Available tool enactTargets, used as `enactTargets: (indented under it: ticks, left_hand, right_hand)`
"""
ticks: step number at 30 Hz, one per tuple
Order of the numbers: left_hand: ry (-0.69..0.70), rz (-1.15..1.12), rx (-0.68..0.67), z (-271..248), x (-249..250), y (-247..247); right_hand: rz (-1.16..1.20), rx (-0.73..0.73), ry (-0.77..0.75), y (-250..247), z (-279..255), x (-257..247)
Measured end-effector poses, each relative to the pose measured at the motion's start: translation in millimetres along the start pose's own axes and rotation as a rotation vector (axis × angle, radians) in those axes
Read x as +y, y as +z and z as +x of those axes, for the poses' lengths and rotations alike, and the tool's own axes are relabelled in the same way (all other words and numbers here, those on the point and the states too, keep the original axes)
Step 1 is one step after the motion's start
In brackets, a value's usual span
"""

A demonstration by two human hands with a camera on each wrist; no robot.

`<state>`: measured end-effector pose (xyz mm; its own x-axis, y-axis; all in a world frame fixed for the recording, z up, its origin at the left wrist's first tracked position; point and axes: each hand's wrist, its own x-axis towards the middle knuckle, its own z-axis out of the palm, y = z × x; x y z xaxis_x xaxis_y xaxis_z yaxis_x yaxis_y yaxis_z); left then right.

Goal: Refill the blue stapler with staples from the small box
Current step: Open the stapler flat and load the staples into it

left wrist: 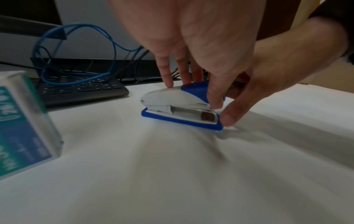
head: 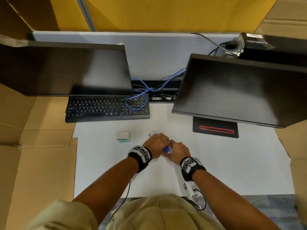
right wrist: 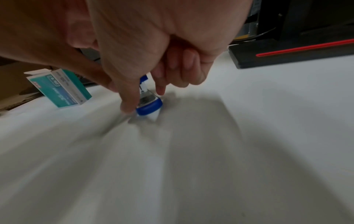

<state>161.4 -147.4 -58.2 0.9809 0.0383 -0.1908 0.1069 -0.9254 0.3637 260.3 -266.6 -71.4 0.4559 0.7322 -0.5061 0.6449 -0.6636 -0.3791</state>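
Where the two hands meet on the white desk [head: 216, 163], the stapler [left wrist: 178, 104] lies flat on its blue base, a small thing with a pale grey top arm, a blue cap at its rear and a grey magazine showing between arm and base. Its top arm lies down over the magazine. The left hand [head: 155, 144] comes down over it from above; its fingers [left wrist: 164, 75] are straight and close together, their tips resting on the top arm and cap, while its thumb presses the cap's near side. The right hand [head: 178, 152] is at the stapler's rear end, thumb and forefinger set either side of the blue base [right wrist: 150, 106] and pinching it, the other fingers curled into the palm.

The small box [head: 123, 136], white and teal, stands on the desk to the left of the stapler, near but apart from it. Behind lie a black keyboard [head: 108, 107] with a blue cable [head: 141, 95] looped over its right end, and two dark monitors [head: 66, 70]; the right monitor's stand [head: 216, 128] sits right of the hands. Cardboard [head: 41, 155] covers the desk's left side up to the white surface's edge. Bare white surface lies before and right of the hands to the near edge.
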Motion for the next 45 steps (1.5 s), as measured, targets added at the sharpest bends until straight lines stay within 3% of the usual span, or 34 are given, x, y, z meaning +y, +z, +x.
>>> enactTargets:
  ticks: [5,12,18,24,30,35,39,45]
  left_hand:
    - [-0.113,-0.087,-0.030,8,4,1]
    - [-0.238,-0.537,0.216,-14,3,-7]
    - [-0.243,-0.649,0.286,-42,-4,-6]
    - [-0.182,-0.571,0.291,-47,-11,-8]
    - [-0.199,-0.574,0.375,-79,-22,-7]
    - [-0.392,-0.463,0.407,-114,-34,3]
    - [-0.519,-0.304,0.354,-129,-39,20]
    - [-0.504,-0.026,0.171,-122,-38,37]
  right_hand:
    - [0.029,0.096,-0.018,4,-6,6]
    - [-0.006,0.114,-0.055,-2,-12,25]
    - [-0.164,0.094,-0.174,-10,-8,36]
    - [-0.230,0.134,-0.304,-10,0,23]
    - [-0.274,0.122,-0.264,-4,2,31]
    - [-0.303,0.120,-0.218,-2,4,32]
    - [-0.324,0.112,-0.229,-4,6,30]
    - [-0.323,0.116,-0.244,-5,3,28]
